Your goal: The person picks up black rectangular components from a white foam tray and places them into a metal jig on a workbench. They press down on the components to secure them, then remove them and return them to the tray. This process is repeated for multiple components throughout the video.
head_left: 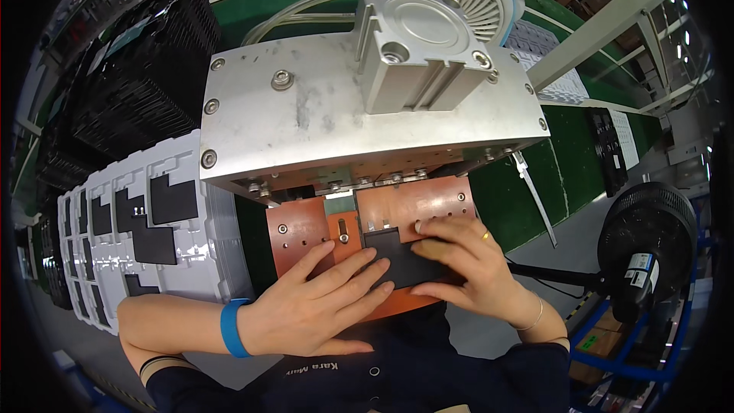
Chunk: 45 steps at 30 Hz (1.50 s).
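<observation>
A flat black cut sheet (415, 265) lies on the orange-brown fixture plate (310, 214) of a metal press. My left hand (325, 291) rests with outstretched fingers across the plate and the sheet's left edge. Over the sheet's right part bends my right hand (466, 264), fingers on top and thumb at the near edge, gripping it. One of its fingers wears a yellowish cover. Two small metallic tabs (378, 225) show at the sheet's far edge. Part of the sheet is hidden under my fingers.
The press's silver top plate (306, 107) carries a square air cylinder (428, 27) just beyond my hands. A white tray (115, 191) with black sheets stands left, near stacked black trays (145, 76). A fan (482, 0) is behind; a black round device (642, 237) stands right.
</observation>
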Motion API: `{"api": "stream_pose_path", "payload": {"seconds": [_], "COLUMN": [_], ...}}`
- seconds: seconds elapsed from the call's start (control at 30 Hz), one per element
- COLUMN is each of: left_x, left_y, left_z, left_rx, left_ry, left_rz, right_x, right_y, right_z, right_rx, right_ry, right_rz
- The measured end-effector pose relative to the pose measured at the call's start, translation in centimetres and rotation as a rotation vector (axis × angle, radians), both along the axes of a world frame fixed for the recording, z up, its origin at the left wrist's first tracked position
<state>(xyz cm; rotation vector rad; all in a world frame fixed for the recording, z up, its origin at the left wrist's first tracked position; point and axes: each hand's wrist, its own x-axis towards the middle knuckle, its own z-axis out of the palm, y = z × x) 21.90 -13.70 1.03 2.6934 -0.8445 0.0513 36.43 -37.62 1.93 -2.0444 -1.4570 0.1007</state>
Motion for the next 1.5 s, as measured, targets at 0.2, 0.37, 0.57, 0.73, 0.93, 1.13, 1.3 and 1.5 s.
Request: {"api": "stream_pose_path", "payload": {"seconds": [0.2,0.37,0.57,0.73,0.93,1.13,1.3,1.5], "left_x": [0.9,2.4,2.4,2.5,2.5,2.5,2.6,2.6], "left_y": [1.0,2.0,1.9,1.9,1.9,1.8,1.9,1.9], "left_z": [0.1,-0.3,-0.7,-0.8,-0.6,-0.6,-0.6,-0.6], "left_rx": [-0.054,-0.057,-0.083,-0.104,-0.095,-0.083,-0.067,-0.071], "left_ry": [0.037,0.020,0.044,0.060,0.071,0.073,0.052,0.050], "left_rz": [0.065,0.093,0.122,0.124,0.133,0.135,0.130,0.132], "right_x": [1.6,3.3,3.7,3.7,3.7,3.6,3.6,3.6], "right_y": [0.9,2.6,2.8,2.8,2.7,2.6,2.7,2.7], "right_z": [-1.0,-0.9,-0.8,-0.8,-1.0,-0.9,-0.9,-0.9], "right_rx": [0.013,0.060,0.042,0.034,0.016,0.007,0.001,0.000], "right_ry": [-0.018,-0.034,0.015,0.023,0.027,0.034,0.017,0.018], "right_rz": [0.066,0.048,0.062,0.063,0.058,0.063,0.063,0.062]}}
